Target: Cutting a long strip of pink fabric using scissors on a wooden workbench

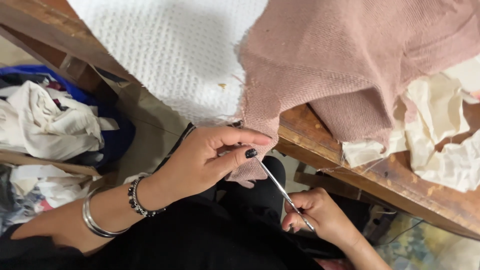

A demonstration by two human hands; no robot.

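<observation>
At frame centre my left hand (200,160) pinches the soft, limp dusty-pink knit fabric (350,60) by its hanging corner; my right hand (322,215) closes around thin metal scissors (282,192) beneath it.

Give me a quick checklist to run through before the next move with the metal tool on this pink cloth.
1. Left hand pinches the corner of the pink cloth between thumb and fingers: ok.
2. Right hand grips the thin metal tool at its lower end: ok.
3. Tool tip reaches the pinched corner by the left thumb: ok.
4. Whether the tip is caught in a thread or seam: cannot tell, the thumb hides it.
5. Rest of the pink cloth lies on the wooden table, only the corner hanging off: ok.
6. White cloth lies beside the pink one, apart from the tool: ok.
</observation>
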